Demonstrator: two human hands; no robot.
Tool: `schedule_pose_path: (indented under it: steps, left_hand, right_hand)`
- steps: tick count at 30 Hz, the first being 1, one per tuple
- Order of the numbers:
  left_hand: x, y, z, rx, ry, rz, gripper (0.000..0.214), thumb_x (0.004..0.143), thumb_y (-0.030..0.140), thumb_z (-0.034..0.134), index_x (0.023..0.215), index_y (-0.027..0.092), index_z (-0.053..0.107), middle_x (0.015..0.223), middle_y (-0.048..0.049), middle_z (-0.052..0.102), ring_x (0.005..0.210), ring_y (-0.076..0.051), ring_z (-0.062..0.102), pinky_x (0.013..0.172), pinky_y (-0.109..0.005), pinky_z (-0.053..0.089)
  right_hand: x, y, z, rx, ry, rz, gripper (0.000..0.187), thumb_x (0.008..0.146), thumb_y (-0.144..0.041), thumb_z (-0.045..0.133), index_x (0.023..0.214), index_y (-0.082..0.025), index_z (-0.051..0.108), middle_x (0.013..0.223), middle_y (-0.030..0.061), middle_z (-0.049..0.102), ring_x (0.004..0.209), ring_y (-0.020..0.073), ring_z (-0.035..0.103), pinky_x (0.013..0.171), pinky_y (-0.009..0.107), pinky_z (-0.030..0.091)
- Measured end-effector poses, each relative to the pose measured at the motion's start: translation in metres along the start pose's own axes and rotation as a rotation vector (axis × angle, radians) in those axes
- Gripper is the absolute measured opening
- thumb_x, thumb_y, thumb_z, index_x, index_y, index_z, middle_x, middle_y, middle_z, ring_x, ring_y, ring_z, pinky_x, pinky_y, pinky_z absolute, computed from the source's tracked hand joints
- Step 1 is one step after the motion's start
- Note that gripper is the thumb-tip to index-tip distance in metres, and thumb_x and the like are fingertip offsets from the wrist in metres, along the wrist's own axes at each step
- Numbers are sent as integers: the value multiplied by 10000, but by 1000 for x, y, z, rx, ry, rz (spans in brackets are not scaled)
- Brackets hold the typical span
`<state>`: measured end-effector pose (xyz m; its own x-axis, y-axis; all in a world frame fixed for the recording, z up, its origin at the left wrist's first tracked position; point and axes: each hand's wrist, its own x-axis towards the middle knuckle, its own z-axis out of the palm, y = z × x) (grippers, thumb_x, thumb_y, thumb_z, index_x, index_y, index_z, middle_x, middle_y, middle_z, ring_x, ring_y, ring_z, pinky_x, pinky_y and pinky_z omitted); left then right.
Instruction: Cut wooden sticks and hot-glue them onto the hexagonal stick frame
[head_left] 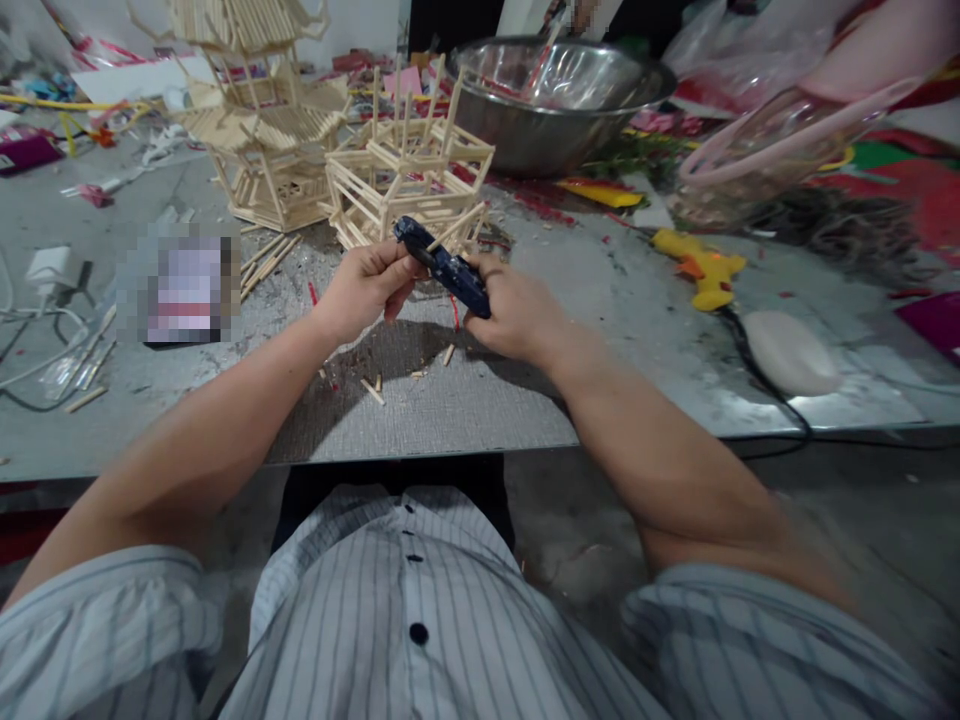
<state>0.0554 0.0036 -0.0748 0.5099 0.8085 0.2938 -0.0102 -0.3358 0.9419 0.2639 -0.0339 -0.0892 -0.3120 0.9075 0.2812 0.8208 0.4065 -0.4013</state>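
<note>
In my right hand (514, 310) is a dark blue hand tool (454, 270), long and narrow with pale specks; its exact kind is unclear. The fingers of that hand are wrapped round its near end. My left hand (371, 285) is closed in a pinch right at the tool's far end, and what lies between its fingertips is hidden. Just behind both hands stands an open frame of thin wooden sticks (405, 170), with several upright sticks on top. Short cut stick pieces (373, 390) lie on the table below my hands.
A tiered stick pavilion (247, 130) stands at back left, beside loose sticks (266, 265) and a blurred-out phone-like object (187, 290). Behind is a steel bowl (555, 110). To the right lie a yellow glue gun (701, 268) with a black cord and a pale oval object (791, 350).
</note>
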Motion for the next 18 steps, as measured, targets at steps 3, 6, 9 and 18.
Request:
schedule_pose_path:
  steps: [3, 6, 9, 18]
  left_hand:
    - [0, 0, 0, 43, 5, 3, 299, 937, 355, 516, 715, 162, 573, 425, 74, 406, 341, -47, 376, 400, -193, 301]
    - [0, -1, -1, 55, 4, 11, 317, 933, 370, 522, 695, 164, 552, 417, 72, 413, 339, -45, 379, 393, -190, 294]
    - [0, -1, -1, 46, 8, 13, 306, 938, 335, 519, 686, 163, 537, 411, 71, 425, 338, -44, 384, 387, -184, 292]
    - [-3, 13, 4, -158, -84, -86, 244, 905, 179, 555, 664, 144, 534, 470, 73, 397, 353, -26, 335, 344, -160, 277]
  right_hand:
    - [-1, 2, 2, 13, 7, -2, 573, 723, -298, 599, 1261, -252, 408, 1180, 82, 611, 1127, 389, 570, 972, 582, 451]
    - [0, 5, 5, 13, 22, -9, 536, 735, -324, 602, 1234, -231, 430, 1142, 91, 626, 1115, 383, 577, 974, 566, 450]
    - [1, 7, 7, 9, 39, -21, 501, 730, -324, 611, 1199, -230, 463, 1137, 93, 631, 1102, 374, 583, 963, 548, 460]
    - [4, 3, -8, 117, -37, -203, 818, 614, -165, 557, 1387, -244, 300, 1426, 89, 449, 1324, 297, 423, 1109, 502, 344]
